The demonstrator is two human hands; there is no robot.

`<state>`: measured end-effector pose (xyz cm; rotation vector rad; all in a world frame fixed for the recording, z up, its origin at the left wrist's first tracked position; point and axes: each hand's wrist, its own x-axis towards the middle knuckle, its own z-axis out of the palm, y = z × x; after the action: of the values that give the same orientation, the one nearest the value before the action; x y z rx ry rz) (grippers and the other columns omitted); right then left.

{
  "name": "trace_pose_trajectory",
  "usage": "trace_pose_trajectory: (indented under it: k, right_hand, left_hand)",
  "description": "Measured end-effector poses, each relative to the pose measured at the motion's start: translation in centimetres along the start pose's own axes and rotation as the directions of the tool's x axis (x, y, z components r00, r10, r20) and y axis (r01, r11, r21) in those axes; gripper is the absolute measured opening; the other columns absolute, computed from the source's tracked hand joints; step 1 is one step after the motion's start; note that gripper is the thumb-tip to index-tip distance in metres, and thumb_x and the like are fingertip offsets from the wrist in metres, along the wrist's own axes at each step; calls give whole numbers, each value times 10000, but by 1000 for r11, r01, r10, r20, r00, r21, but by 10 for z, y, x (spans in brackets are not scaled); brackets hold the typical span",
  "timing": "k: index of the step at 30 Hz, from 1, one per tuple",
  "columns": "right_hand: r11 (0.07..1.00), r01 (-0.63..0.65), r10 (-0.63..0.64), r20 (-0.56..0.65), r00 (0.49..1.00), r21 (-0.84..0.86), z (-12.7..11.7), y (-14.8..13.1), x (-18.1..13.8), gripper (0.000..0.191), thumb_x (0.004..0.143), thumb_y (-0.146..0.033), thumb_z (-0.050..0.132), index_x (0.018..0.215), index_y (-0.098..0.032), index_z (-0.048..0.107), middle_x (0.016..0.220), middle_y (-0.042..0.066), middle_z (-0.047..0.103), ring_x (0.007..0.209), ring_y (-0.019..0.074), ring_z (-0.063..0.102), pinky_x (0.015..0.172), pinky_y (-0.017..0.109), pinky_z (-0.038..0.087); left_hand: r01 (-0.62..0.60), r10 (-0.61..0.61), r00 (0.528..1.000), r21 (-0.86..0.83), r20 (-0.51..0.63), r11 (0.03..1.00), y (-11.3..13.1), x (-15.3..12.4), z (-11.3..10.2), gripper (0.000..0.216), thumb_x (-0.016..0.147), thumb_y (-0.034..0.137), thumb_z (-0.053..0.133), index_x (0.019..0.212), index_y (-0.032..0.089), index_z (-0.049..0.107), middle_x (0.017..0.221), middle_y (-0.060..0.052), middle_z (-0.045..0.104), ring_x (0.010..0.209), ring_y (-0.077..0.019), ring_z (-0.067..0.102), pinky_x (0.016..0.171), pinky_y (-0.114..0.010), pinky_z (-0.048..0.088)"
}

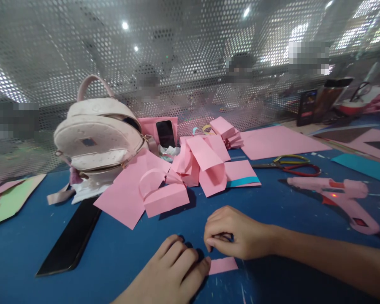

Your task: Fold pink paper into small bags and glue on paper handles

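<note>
My left hand (175,270) curls at the left edge of the strip (224,265), right hand (232,234) bent beyond; either's grasp, I can't tell. Open table (267,204) reaches the gun (345,190).

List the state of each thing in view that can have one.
Left hand: fingers bent, thumb at the pink strip's end
Right hand: fingers curled
Pink strip: lying flat
Glue gun: on its side, light lit
Scissors: lying down, handles apart
Backpack: upright, partly open
Phone: propped up, screen dark
Black slab: lying flat
Small pink basket: folded, handle looped
</note>
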<state>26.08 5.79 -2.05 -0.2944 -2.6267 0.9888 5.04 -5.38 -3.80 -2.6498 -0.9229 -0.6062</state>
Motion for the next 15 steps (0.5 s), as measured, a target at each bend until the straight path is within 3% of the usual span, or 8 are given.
trace_pose_trajectory:
  k: [15]
  right_hand:
    - [1000, 0, 0, 9, 1000, -10, 0, 0, 1, 179, 812, -94, 517, 777, -164, 679, 577, -54, 490, 551, 83, 432, 588, 208, 348]
  left_hand:
    - [-9, 9, 999, 5, -38, 1000, -2, 3, -2, 238, 958, 151, 481, 1112, 193, 657, 866, -24, 600, 771, -180, 505, 928, -394, 395]
